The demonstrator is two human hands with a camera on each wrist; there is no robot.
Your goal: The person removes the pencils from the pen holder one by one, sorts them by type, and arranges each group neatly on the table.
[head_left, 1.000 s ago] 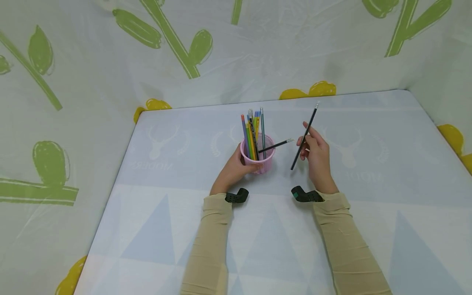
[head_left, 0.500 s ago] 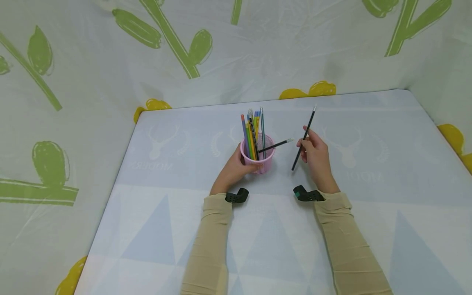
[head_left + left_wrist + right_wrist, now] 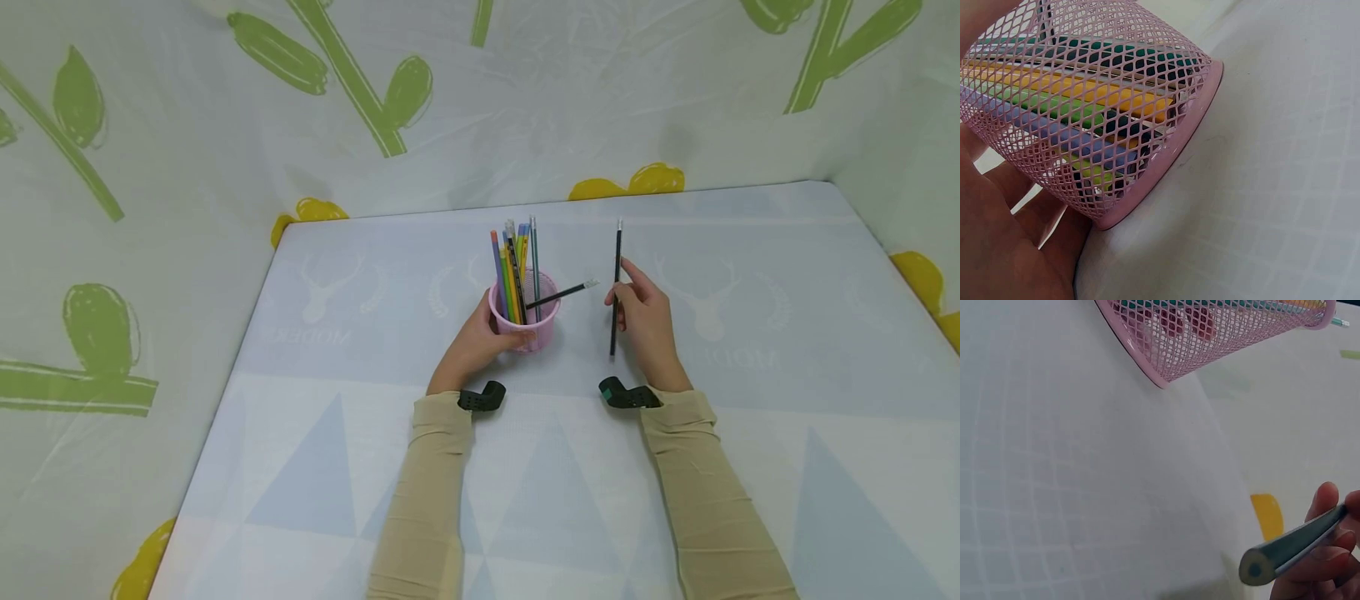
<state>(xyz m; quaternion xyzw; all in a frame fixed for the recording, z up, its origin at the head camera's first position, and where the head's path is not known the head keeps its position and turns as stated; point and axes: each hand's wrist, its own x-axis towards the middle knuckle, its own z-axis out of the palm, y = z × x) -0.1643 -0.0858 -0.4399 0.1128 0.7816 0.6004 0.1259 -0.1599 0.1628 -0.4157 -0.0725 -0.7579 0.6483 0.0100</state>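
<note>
My left hand (image 3: 480, 342) grips the side of a pink mesh pencil cup (image 3: 546, 335), thumb across its front. Several colored pencils (image 3: 510, 275) stand in the cup, their lower ends showing through the mesh in the left wrist view. One black pencil (image 3: 561, 296) leans far out over the cup's right rim, its eraser end outward. To the right of the cup, my right hand (image 3: 651, 325) pinches another black pencil (image 3: 617, 265) above the table, nearly upright in the head view, eraser end up. Its flat, unsharpened lower end (image 3: 1256, 569) faces the right wrist camera.
The cup stands on a pale table (image 3: 420, 467) patterned with blue triangles and deer heads. Behind and to the left hang white sheets (image 3: 540, 108) printed with green leaves. A black wrist device (image 3: 482, 397) sits at each cuff.
The pencil in my right hand has swung from a rightward slant to nearly upright, its lower end moving right. My left hand and the cup stay in place.
</note>
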